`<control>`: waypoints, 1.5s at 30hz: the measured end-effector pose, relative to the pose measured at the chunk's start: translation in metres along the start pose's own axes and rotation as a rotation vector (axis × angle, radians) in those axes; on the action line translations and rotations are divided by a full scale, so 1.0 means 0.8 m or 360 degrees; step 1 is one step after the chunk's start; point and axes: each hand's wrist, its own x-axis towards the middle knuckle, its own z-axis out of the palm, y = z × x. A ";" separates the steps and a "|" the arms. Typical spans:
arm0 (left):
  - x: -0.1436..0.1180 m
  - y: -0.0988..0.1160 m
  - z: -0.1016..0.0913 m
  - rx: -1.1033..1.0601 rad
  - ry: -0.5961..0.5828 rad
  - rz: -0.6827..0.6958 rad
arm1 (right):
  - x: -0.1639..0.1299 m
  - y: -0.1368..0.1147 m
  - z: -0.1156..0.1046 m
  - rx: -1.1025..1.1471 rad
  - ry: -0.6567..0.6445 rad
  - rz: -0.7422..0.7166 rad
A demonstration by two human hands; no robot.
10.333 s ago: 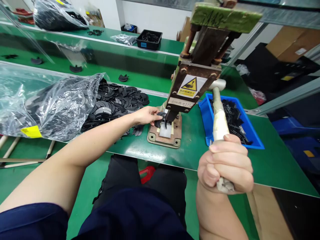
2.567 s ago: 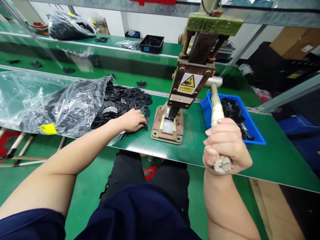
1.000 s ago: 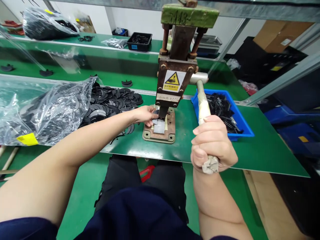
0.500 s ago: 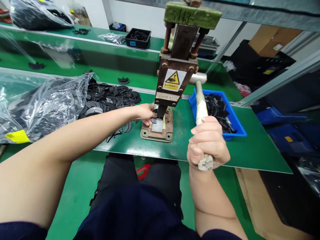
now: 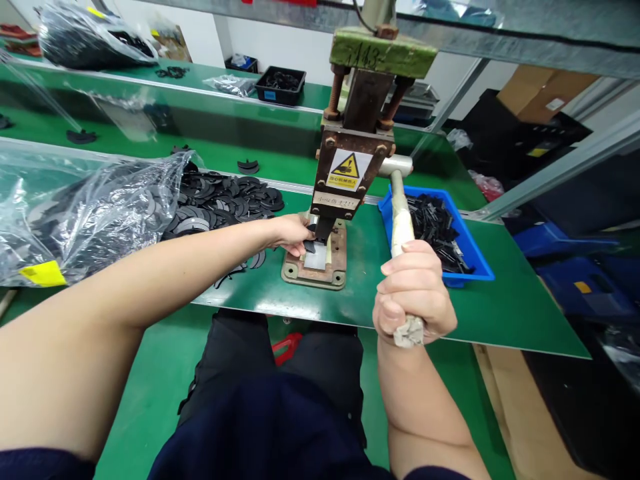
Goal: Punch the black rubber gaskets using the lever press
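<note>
My left hand [image 5: 291, 233] is closed on a dark curved piece [image 5: 309, 247] under the ram of a hand press [image 5: 346, 143]. The piece lies over a bright metal plate [image 5: 317, 257] on the press base [image 5: 339, 263], and its far end is hidden by the fingers and tooling. Wrapped round the press lever [image 5: 400, 203], my right hand [image 5: 414, 290] grips its pale taped lower part. The lever hangs down toward me from a metal hub at the press's right side.
Left of the press, black curved pieces [image 5: 225, 197] lie heaped beside a clear plastic bag [image 5: 100, 213]. A blue bin [image 5: 473, 250] of black parts stands on the right. Behind are a black tray [image 5: 281, 85] and a metal frame post [image 5: 565, 163].
The whole view has shifted slightly, so the bench sits a little lower. The curved piece in my left hand has turned a little. My right hand keeps its grip on the lever.
</note>
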 end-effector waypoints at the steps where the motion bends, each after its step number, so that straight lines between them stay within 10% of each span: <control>1: -0.003 -0.001 0.001 -0.0016 0.0002 0.0044 | 0.000 0.000 -0.001 -0.0001 -0.0007 0.0001; 8: -0.038 -0.026 -0.057 -0.0145 -0.0219 0.0456 | 0.002 -0.001 -0.002 0.0048 -0.0025 0.0002; 15: -0.040 -0.093 -0.142 0.1426 0.0383 0.0752 | 0.003 0.004 0.003 0.0102 0.0045 -0.0067; 30: 0.014 -0.072 -0.087 0.1932 0.0688 0.0400 | 0.004 0.004 0.003 0.0062 0.0042 -0.0073; 45: 0.003 -0.081 -0.069 0.0767 0.0711 0.0583 | 0.003 0.006 0.001 0.0043 0.0042 -0.0074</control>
